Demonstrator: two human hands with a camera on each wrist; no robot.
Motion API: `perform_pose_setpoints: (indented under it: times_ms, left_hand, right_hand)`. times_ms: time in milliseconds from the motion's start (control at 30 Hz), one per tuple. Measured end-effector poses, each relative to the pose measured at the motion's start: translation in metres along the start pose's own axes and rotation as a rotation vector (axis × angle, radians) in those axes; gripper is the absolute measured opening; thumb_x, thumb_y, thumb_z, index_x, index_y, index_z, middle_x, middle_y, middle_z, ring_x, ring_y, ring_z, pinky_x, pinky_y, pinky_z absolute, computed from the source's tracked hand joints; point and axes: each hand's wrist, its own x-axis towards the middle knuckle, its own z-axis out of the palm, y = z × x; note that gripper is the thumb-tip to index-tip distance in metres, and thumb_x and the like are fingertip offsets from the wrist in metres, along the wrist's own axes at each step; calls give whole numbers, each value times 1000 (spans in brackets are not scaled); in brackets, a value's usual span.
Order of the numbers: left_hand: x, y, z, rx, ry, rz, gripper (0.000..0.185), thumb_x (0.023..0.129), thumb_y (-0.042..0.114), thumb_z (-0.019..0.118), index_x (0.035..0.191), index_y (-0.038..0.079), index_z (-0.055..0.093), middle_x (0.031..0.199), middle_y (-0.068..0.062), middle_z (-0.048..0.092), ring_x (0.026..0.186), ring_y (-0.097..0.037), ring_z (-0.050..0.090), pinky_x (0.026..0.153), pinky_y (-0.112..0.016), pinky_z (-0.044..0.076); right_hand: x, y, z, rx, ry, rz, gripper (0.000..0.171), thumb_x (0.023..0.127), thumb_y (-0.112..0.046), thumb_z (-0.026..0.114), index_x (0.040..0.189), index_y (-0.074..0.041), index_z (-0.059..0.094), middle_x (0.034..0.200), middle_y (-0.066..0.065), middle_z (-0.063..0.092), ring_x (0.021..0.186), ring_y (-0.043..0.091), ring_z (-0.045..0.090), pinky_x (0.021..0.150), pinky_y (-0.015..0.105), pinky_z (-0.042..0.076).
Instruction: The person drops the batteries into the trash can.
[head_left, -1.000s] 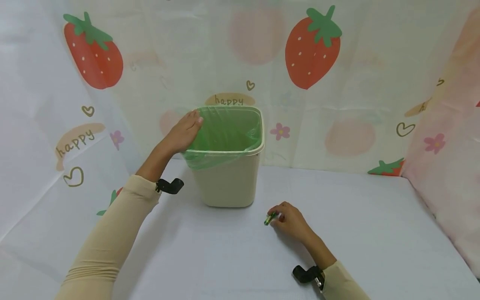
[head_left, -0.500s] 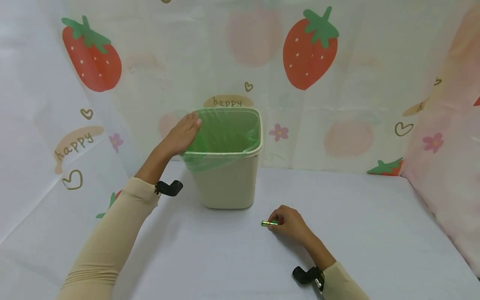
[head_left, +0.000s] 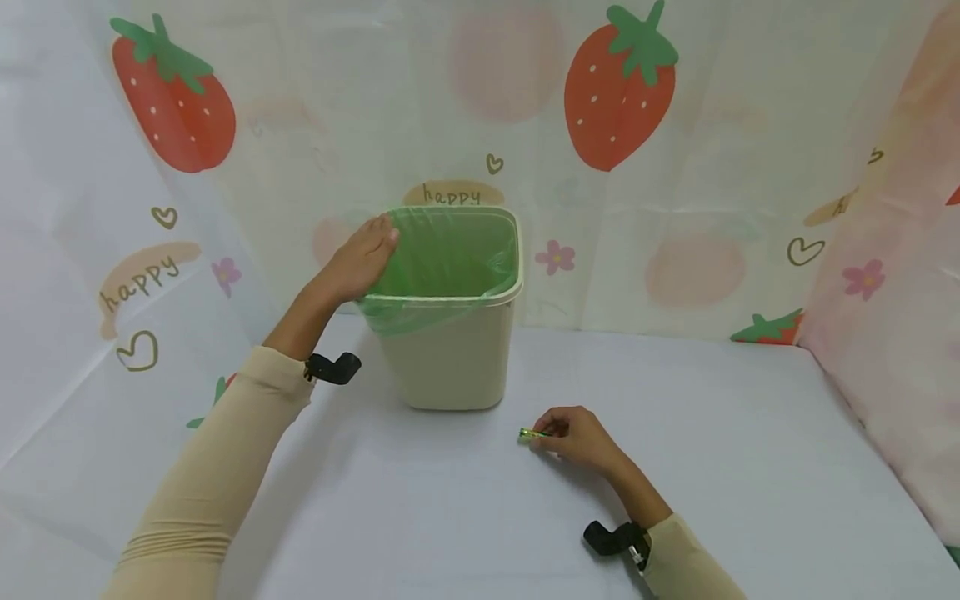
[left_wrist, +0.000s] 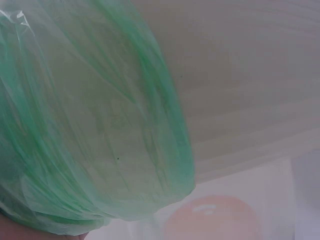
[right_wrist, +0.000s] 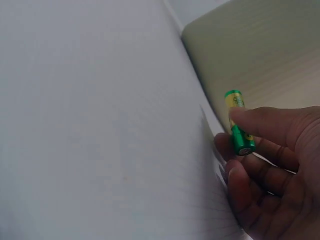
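Observation:
A green and gold battery [right_wrist: 235,102] is pinched between the thumb and fingertips of my right hand [head_left: 581,435], low over the white tabletop in front of the bin. In the right wrist view the battery stands tilted, one flat end toward the camera. My left hand [head_left: 360,260] rests along the left rim of a cream trash bin [head_left: 450,358], its visible fingers fairly straight; the parts outside the rim are hidden. A thin green bag [head_left: 450,250] lines the bin and folds over the rim. The left wrist view shows this overhanging bag [left_wrist: 115,115] against the bin's outer wall.
Behind the bin hangs a pale cloth backdrop [head_left: 622,208] printed with strawberries, flowers and hearts. A pink cloth [head_left: 892,350] borders the right side. The white tabletop [head_left: 420,508] spreads out in front of the bin. Black wrist cameras [head_left: 333,368] stick out from both wrists.
My right hand has turned the battery in its fingers, and less of it now shows. The left hand stays at the bin's rim. The head view has shifted slightly.

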Motion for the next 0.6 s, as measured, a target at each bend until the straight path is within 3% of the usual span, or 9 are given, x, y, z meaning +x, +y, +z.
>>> perform_pose_setpoints:
  times_ms: [267,600]
  left_hand:
    - [0,0,1,-29,6,3,69,112,41,17,159,-7,3,168,-23,-1,156,-34,-6,125,-47,-1]
    - [0,-1,0,-10,2,1,69,112,42,16,159,-8,3,168,-22,-1,156,-35,-6,125,-48,-1]
  right_hand:
    - [-2,-9,-2,65,-1,23,9,88,-10,79,97,-9,78,81,1,71,65,16,62,52,25,51]
    - [-7,-41,-7,33,88,-91,10,87,-18,81,96,-14,79,82,-6,72,73,14,63,57,25,48]
